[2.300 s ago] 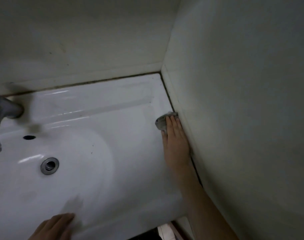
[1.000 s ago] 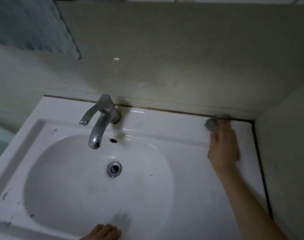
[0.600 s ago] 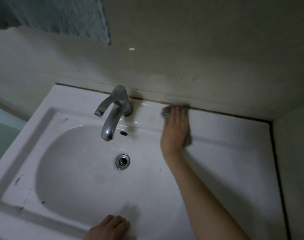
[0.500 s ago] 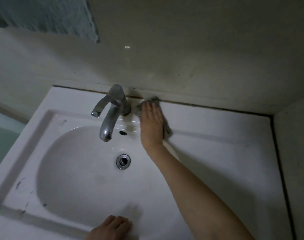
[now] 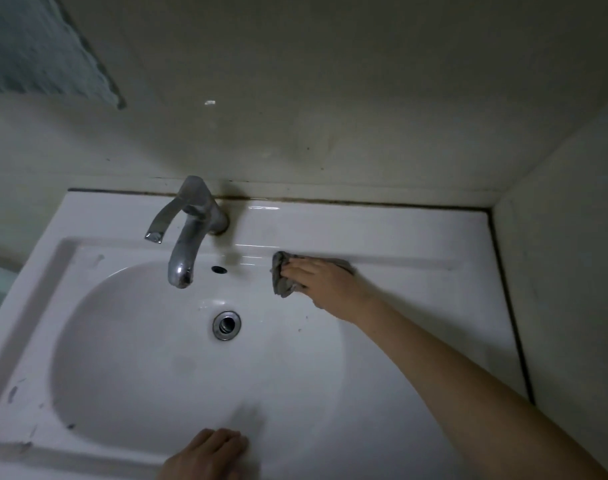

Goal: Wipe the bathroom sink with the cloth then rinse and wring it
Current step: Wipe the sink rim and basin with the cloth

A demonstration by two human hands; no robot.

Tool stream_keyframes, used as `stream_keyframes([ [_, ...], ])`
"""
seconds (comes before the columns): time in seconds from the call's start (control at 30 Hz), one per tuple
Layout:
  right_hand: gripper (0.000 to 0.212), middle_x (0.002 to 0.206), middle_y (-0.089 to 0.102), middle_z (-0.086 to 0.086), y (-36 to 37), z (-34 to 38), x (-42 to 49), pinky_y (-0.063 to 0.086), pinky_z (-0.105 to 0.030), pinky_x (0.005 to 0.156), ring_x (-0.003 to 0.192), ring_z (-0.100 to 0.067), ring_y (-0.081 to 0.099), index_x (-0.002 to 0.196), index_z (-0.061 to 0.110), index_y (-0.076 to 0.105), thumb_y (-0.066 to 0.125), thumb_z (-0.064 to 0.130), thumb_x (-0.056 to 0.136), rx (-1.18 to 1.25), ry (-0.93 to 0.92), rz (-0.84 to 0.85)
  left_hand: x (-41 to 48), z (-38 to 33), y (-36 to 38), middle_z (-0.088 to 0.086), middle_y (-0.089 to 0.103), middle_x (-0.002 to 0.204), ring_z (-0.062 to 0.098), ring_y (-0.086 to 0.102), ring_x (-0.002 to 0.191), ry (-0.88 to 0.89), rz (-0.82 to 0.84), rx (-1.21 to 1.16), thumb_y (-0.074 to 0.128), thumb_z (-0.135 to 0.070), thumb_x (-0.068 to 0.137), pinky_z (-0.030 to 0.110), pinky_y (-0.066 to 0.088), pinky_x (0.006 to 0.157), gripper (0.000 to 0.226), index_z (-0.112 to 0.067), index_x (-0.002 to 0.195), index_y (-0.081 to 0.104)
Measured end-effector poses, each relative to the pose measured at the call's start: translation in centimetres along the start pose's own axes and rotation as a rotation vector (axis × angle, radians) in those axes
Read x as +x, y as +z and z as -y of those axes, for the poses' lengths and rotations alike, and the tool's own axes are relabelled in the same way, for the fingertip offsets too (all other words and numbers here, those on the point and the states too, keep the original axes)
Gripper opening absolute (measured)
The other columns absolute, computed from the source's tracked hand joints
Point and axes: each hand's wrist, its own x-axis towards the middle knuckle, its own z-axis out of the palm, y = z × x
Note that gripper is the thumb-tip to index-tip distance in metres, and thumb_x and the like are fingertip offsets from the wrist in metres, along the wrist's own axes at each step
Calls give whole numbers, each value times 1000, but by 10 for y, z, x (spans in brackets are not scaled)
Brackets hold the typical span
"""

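The white bathroom sink fills the view, with a chrome faucet at the back and a drain in the basin. A small grey cloth lies bunched on the basin's upper back slope, just right of the faucet spout and the overflow hole. My right hand presses on the cloth with fingers stretched out to the left, covering most of it. My left hand rests on the sink's front rim and holds nothing.
A back wall meets the sink along a dark, grimy seam. A side wall closes off the sink's right edge. A teal patch shows on the wall at top left. Dark smudges mark the left rim.
My right hand slid the cloth from the right wall along the back ledge to the faucet, then down onto the basin's back slope. My left hand stayed on the front rim.
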Motion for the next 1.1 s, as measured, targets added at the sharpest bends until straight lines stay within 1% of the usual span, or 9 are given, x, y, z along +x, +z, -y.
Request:
stream_keyframes([
  [0.07,44,128,65,-7,-3,1,-14,45,-33,104,120,-24,60,122,4,63,38,14,87,75,104,8,1,-3,-4,-32,64,93,-11,46,80,3,15,-44,27,-54,92,3,43,52,39,-44,95,64],
  [0.13,46,140,55,-5,-3,1,-26,29,-24,113,131,-20,49,133,9,55,55,5,87,209,271,-29,2,-8,-10,-31,64,92,-11,45,82,32,-4,-55,41,-50,84,5,44,50,25,-43,97,61],
  [0.27,42,142,53,-9,-20,3,-70,12,-12,114,134,-22,46,133,7,55,60,7,91,268,510,-111,3,-14,-15,-32,57,93,-11,45,81,53,-26,-66,48,-48,59,5,43,46,43,-42,101,54],
  [0.47,38,139,56,-11,-38,6,-134,12,-6,113,132,-22,47,130,5,57,55,9,93,226,860,-277,3,-7,-9,-27,50,102,-7,44,81,52,-5,-33,47,-50,61,10,48,48,44,-40,104,51],
  [0.57,37,134,58,-18,-42,11,-144,19,-14,113,128,-30,51,125,-2,59,53,5,89,180,1018,-401,3,-1,-2,-29,53,99,-6,44,83,28,16,-12,47,-51,62,11,50,50,45,-40,106,50],
  [0.7,33,127,60,-27,-31,19,-131,41,-45,108,121,-40,56,118,-9,60,50,6,90,135,1278,-552,3,-13,-11,-24,51,100,-2,46,82,38,-55,-21,49,-48,58,14,48,43,44,-36,100,54],
  [0.8,38,134,53,-29,-32,21,-130,36,-46,111,128,-42,49,124,-10,56,51,0,88,146,1296,-552,-4,-23,-20,-21,62,94,1,51,82,-7,-40,26,50,-45,67,22,50,45,33,-35,96,64],
  [1.0,45,145,45,-22,-42,60,-170,24,-35,116,139,-36,38,138,-4,46,53,5,94,167,1118,-242,-9,-29,-24,-14,67,99,15,64,89,-96,78,98,37,-46,83,26,45,55,42,-29,103,70],
  [1.1,58,147,43,-20,-35,98,-197,22,-35,117,139,-36,35,139,-2,44,61,-6,83,180,1012,-140,-9,-31,-27,-10,68,102,17,63,92,-101,97,106,32,-47,84,27,44,58,48,-27,106,69],
])
